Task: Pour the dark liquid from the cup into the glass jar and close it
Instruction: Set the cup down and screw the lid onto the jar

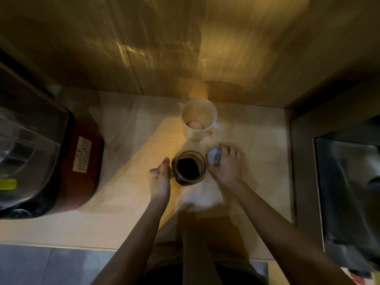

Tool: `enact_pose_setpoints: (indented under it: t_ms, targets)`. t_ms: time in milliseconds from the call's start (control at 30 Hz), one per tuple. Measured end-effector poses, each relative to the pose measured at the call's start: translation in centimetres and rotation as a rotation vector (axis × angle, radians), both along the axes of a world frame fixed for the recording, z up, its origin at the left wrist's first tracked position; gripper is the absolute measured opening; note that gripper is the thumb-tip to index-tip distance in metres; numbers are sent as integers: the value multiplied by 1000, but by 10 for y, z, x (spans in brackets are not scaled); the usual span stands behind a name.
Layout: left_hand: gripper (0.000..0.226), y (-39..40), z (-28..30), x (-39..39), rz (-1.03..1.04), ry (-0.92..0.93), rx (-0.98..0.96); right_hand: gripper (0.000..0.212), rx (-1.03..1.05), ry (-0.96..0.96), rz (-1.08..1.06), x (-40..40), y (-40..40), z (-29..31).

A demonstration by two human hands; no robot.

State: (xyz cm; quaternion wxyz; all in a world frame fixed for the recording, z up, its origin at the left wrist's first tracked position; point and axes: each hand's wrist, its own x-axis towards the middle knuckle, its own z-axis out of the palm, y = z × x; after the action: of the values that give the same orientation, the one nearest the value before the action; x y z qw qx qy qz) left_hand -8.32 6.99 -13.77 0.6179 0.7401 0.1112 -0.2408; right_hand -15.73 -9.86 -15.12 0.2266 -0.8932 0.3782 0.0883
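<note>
A glass jar [189,168] with a handle stands lidless on the pale counter, and dark liquid shows inside it. My left hand [160,177] is curled around the handle on the jar's left side. Just right of the jar lies a round silver lid [213,156]; my right hand [226,165] rests on it with the fingers closing over its right edge. Behind the jar stands a white plastic cup [198,120] with a spout, upright, its pale bottom visible and no dark liquid in it.
A dark red appliance [82,171] with a clear lid [26,140] fills the left of the counter. A steel sink [349,192] lies at the right edge. A wooden wall [185,48] rises behind the cup. The counter's front edge [82,246] runs below.
</note>
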Motion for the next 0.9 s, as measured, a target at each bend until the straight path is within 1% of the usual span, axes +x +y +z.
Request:
enact_pose_setpoints:
  t_ms: [133,267,400,533,567,633,700,733,767,800,900]
  targets:
    - [47,-4,-8,-4,-33,25,6,78,98,-79,2,-14,-8,16]
    - [47,-5,-11,-3,-41,30,1,81,152,-199,112,-29,-16,37]
    - [42,-4,-13,2,0,32,34,86,167,-233,228,-37,-19,56]
    - [45,2,-10,5,-128,-11,97,90,229,-266,312,-35,-13,73]
    - [44,3,-7,6,-167,-29,112,91,249,-262,343,-33,-11,77]
    - [41,7,-5,8,-278,-123,146,92,275,-239,397,-30,-7,85]
    - [31,13,0,11,-347,-232,244,93,258,-224,430,-27,-5,92]
    - [25,18,3,12,-360,-268,266,93,247,-221,439,-25,-4,95]
    - [22,23,6,15,-390,-285,246,93,244,-219,447,-23,-3,99]
    - [29,29,10,17,-449,-296,206,94,248,-218,456,-22,-2,102]
    - [73,39,21,21,-757,-316,161,95,275,-243,485,-18,1,110]
